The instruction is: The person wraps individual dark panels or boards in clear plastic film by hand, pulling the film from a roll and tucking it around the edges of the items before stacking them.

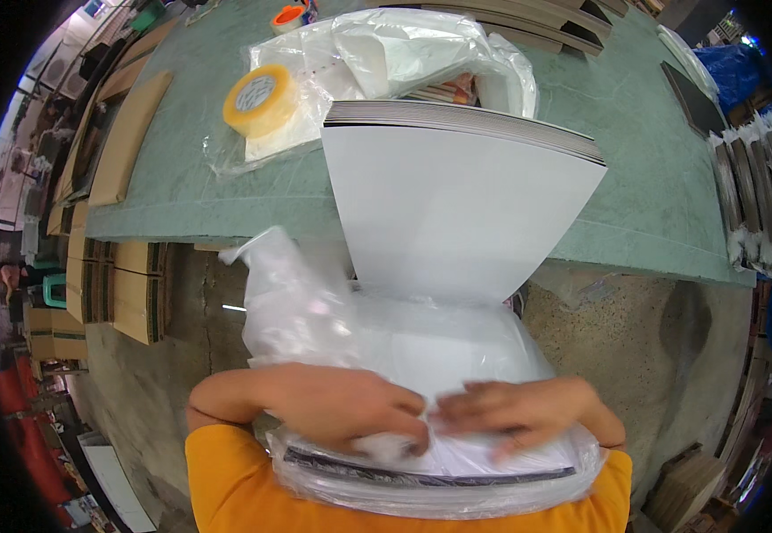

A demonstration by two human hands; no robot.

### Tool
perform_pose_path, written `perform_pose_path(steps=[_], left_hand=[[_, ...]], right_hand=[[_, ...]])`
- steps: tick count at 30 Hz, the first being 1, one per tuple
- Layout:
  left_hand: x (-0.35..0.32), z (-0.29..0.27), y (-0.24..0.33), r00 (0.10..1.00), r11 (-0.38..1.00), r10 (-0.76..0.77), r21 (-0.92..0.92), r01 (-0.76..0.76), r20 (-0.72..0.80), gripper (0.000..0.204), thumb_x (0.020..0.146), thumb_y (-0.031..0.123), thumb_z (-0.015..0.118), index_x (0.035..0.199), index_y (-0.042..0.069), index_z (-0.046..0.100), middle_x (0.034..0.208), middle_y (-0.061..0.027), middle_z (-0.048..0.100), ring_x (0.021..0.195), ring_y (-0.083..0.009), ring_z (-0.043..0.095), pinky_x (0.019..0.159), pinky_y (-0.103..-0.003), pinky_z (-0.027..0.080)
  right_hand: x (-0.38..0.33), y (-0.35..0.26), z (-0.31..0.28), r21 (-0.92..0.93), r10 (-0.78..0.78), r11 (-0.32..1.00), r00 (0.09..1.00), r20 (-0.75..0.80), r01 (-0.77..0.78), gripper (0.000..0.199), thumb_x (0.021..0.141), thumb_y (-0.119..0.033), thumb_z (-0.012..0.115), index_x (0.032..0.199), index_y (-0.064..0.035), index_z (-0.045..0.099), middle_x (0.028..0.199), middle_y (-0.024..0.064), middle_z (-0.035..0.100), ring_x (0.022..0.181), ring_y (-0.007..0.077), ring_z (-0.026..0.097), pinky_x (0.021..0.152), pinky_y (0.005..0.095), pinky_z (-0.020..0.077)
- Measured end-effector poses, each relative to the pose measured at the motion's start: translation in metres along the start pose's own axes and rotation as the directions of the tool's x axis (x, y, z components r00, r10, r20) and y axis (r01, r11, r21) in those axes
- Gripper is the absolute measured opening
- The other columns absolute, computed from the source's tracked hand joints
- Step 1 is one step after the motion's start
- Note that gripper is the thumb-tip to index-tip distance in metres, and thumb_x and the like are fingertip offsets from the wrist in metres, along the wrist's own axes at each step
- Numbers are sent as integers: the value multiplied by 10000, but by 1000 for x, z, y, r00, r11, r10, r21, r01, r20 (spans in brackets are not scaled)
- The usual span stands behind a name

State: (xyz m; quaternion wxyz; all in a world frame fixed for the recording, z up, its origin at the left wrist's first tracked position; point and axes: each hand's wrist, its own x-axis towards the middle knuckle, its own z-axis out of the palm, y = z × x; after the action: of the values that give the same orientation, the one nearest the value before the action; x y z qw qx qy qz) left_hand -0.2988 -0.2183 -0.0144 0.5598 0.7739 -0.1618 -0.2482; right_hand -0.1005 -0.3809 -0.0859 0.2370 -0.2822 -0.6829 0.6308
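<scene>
Across my lap lies a clear plastic bag (493,346) with a flat white board (466,457) in it; a dark strip shows along the board's near edge. My left hand (342,409) bends its fingers onto crumpled film in the middle, and they look closed on the plastic. Opposite it, my right hand (519,416) is blurred, with fingers stretched out flat over the bag. Loose bunched film (293,302) sticks up beyond my left hand. A stack of white boards (461,204) leans upright against the table edge just beyond the bag.
On the green table (182,191) sit a roll of yellowish tape (266,99), crumpled plastic film (404,53) and an orange-cored roll (288,18). Cardboard boxes (137,302) stand at left. Wrapped panels (764,191) lean at the right edge, and grey boards (528,22) lie at the back.
</scene>
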Motion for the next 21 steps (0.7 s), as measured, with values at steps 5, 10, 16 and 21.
perform_pose_path(steps=[5, 10, 16, 21], left_hand=[[52, 84, -214, 740, 915, -266, 81, 396, -618, 238, 668, 78, 603, 893, 57, 527, 845, -138, 562, 828, -303, 543, 740, -374, 420], [89, 35, -195, 643, 937, -136, 113, 331, -754, 171, 704, 112, 599, 852, 44, 546, 765, -139, 580, 740, -289, 572, 643, -348, 445], [60, -72, -65, 193, 948, -186, -228, -222, -963, 153, 814, 178, 534, 790, 28, 537, 644, -44, 548, 585, -102, 539, 478, -234, 434], [19, -69, -43, 272, 920, -370, -391, -25, -888, 188, 749, 214, 619, 800, 50, 544, 572, -10, 512, 450, -85, 474, 378, -193, 364]], right_hand=[[-9, 134, 22, -227, 541, 775, 805, -244, -589, 601, 863, -474, 301, 1309, -76, 238, 1384, 110, 159, 1280, 295, 113, 1018, 459, 70], [6, 140, -16, -13, 504, 846, 807, -308, -533, 532, 829, -433, 444, 1160, -16, 443, 1177, 159, 440, 1115, 243, 396, 932, 361, 298], [29, 40, -56, 392, 387, 902, 746, -542, -183, 281, 726, -191, 662, 916, -12, 557, 845, 25, 583, 756, 98, 530, 680, 244, 432], [8, 38, -54, 389, 295, 919, 767, -570, -64, 311, 675, -96, 699, 933, -18, 545, 831, 14, 572, 761, 71, 512, 676, 234, 425]])
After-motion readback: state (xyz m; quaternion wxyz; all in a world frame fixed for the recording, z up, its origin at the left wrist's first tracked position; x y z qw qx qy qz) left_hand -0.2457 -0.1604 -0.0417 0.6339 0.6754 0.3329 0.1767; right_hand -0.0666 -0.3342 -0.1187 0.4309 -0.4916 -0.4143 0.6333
